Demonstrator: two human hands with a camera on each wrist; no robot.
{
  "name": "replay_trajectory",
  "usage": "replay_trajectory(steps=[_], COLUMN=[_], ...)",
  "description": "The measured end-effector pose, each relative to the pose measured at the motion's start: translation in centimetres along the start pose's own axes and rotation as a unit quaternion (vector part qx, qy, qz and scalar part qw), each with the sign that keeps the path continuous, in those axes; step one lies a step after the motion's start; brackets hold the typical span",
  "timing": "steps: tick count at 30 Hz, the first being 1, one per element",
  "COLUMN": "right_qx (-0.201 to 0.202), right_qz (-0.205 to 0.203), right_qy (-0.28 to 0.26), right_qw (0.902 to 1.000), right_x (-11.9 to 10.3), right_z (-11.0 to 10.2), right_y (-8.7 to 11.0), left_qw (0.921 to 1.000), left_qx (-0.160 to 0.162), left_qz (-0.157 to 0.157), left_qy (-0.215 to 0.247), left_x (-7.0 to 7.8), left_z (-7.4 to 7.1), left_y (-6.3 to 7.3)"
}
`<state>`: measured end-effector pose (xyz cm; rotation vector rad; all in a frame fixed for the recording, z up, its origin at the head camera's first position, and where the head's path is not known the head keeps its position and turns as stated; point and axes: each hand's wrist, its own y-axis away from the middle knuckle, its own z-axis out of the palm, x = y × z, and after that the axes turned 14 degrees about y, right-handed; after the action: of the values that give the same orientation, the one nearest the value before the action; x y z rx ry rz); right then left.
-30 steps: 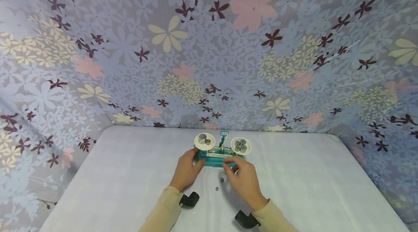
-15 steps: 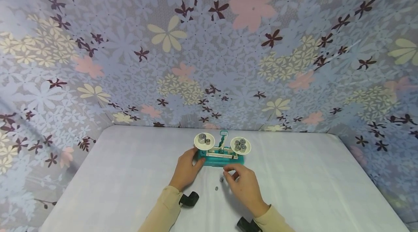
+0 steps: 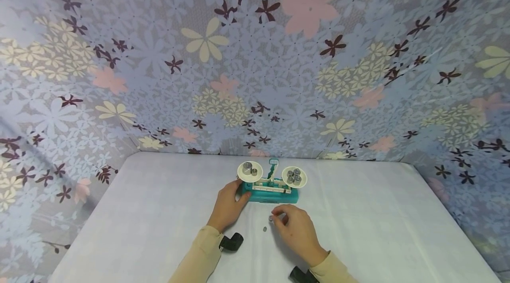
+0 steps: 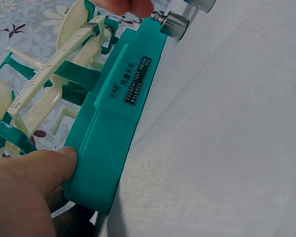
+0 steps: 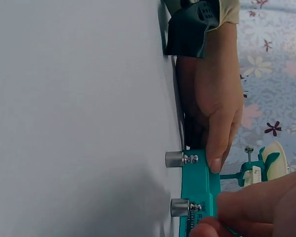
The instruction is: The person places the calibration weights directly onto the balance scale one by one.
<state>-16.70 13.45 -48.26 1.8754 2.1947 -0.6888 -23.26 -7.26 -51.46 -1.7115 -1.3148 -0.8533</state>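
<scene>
In the head view, a green-and-cream balance scale [image 3: 268, 196] stands on the table. My left hand [image 3: 227, 206] grips its left end, the thumb [image 4: 59, 165] lying along the green base. My right hand [image 3: 295, 232] is low in front of the scale, thumb and fingers bent with a gap between them. Its fingertips are close to the knob of a small metal weight [image 5: 179, 207]; whether they touch it, I cannot tell. A second small weight [image 3: 264, 229] stands nearby. The left pan [image 3: 241, 176] carries two weights, and the right pan [image 3: 284, 182] holds several.
A white cloth covers the table [image 3: 370, 221]. Behind it rises a flowered fabric backdrop [image 3: 255, 79], near the back of the scale. Each wrist wears a black camera mount, one seen by the left sleeve [image 3: 231, 243].
My right hand has drawn back from the front of the scale and lowered toward the nearer-placed small weight. The left hand stays on the scale.
</scene>
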Motion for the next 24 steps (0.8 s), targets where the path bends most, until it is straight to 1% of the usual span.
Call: replay_trajectory(steps=[3, 6, 9, 17, 24], right_qx=[-0.016, -0.036, -0.046, -0.035, -0.032], right_qz=[0.001, 0.006, 0.002, -0.029, -0.030], right_qy=[0.014, 0.015, 0.015, 0.026, 0.037], right_qw=[0.9998, 0.9992, 0.9988, 0.9986, 0.9984], right_x=[0.10, 0.16, 0.21, 0.37, 0.37], right_z=[0.00, -0.07, -0.13, 0.10, 0.42], right_y=[0.04, 0.05, 0.04, -0.21, -0.61], left_qw=[1.0000, 1.0000, 1.0000, 1.0000, 1.0000], left_qx=[-0.001, 0.000, 0.000, -0.001, -0.001], left_qz=[-0.002, -0.002, 0.000, -0.002, -0.002], left_qy=[0.002, 0.005, 0.006, 0.006, 0.005], left_x=[-0.01, -0.02, -0.02, 0.23, 0.14], left_z=[0.03, 0.05, 0.05, -0.05, -0.10], left_y=[0.01, 0.01, 0.02, 0.05, 0.03])
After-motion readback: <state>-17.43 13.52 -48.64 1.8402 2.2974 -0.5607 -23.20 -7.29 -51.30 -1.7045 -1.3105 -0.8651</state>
